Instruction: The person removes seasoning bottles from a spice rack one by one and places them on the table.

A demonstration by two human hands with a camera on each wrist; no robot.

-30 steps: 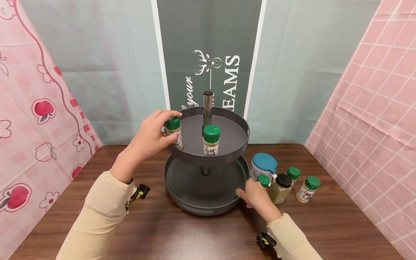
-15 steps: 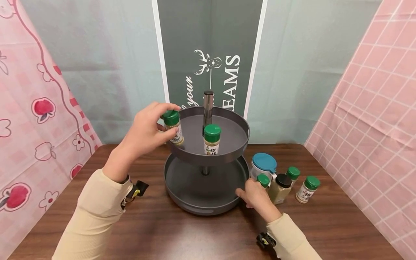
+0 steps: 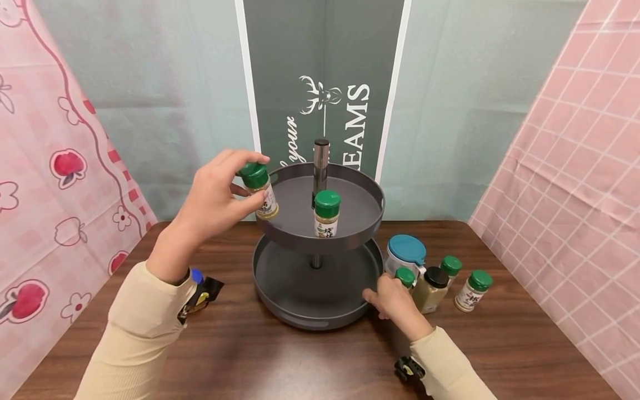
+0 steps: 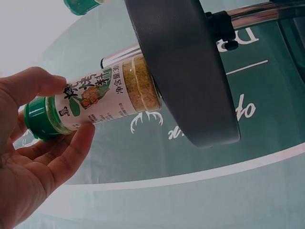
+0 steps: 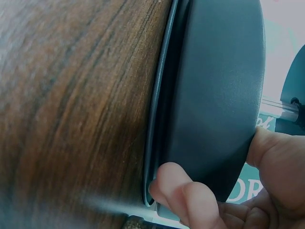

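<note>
My left hand (image 3: 210, 194) pinches a spice jar (image 3: 266, 201) with a green cap, thumb and fingers around its cap and upper label. The jar tilts at the left rim of the upper tier of a dark grey two-tier tray (image 3: 345, 244). In the left wrist view, the jar's yellow-brown seasoning (image 4: 141, 88) shows near its base, close to the tier's outer wall. My right hand (image 3: 397, 303) grips the lower tier at its right rim; in the right wrist view the thumb (image 5: 281, 157) lies at the rim and the fingers curl against the outside wall.
Another green-capped jar (image 3: 326, 215) stands on the upper tier's front, near the metal post (image 3: 321, 166). Right of the tray stand a blue-lidded container (image 3: 406, 249), a black-capped jar (image 3: 432, 291) and several green-capped jars (image 3: 469, 297). Fabric backdrops surround the wooden table (image 3: 225, 344).
My left hand has moved up and left with the spice jar, drawing it from inside the upper tier toward its left rim and tilting it. My right hand has stayed in place.
</note>
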